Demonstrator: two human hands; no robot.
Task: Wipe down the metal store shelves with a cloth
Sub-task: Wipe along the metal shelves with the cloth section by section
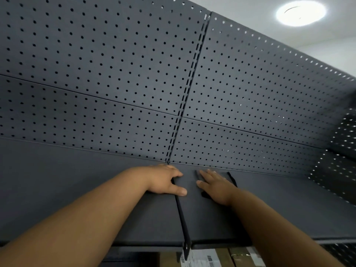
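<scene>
Two hands on the shelf [77,189]: left hand [163,182], fingers loosely spread and holding nothing, rests by the bracket [182,218]; right hand [215,187] presses flat, fingers straight, on the cloth [231,178], directly beneath it, likeliest to wipe.

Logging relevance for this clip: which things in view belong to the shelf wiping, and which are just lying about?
Job: grey cloth, metal shelf, left hand, right hand.
Lying about: cardboard boxes below, pegboard back panel, ceiling light.
</scene>
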